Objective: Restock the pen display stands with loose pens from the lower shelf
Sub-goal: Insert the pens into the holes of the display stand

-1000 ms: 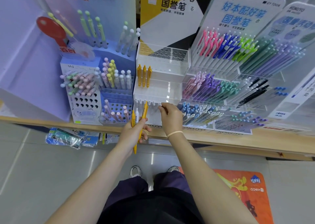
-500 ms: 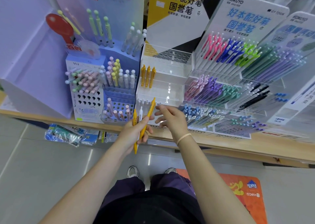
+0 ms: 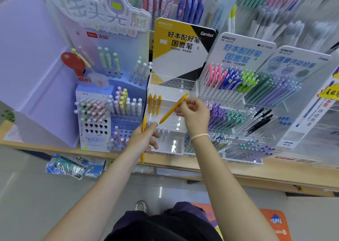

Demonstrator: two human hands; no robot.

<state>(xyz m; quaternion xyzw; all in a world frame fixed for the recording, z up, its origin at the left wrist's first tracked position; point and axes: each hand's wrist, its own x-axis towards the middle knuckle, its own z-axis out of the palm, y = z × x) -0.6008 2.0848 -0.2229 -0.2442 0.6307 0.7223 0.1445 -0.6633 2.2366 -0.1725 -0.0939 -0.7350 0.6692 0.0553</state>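
My right hand (image 3: 194, 115) pinches a yellow pen (image 3: 171, 109), held slanted in front of the clear Gambol display stand (image 3: 170, 89). Three yellow pens (image 3: 154, 103) stand in the left of that stand's middle tier. My left hand (image 3: 142, 139) grips another yellow pen (image 3: 144, 130) and a white pen (image 3: 150, 122), just below and left of the stand's lower tier.
A blue stand with pastel pens (image 3: 102, 110) sits to the left. Kokuyo stands full of coloured pens (image 3: 238, 94) fill the right. All rest on a wooden shelf (image 3: 256, 171). Plastic packets (image 3: 67, 165) lie on the lower shelf. An orange mat (image 3: 275, 222) covers the floor.
My right hand took one yellow pen from my left hand's bundle and lifted it up toward the stand's middle tier. The view tilted upward.
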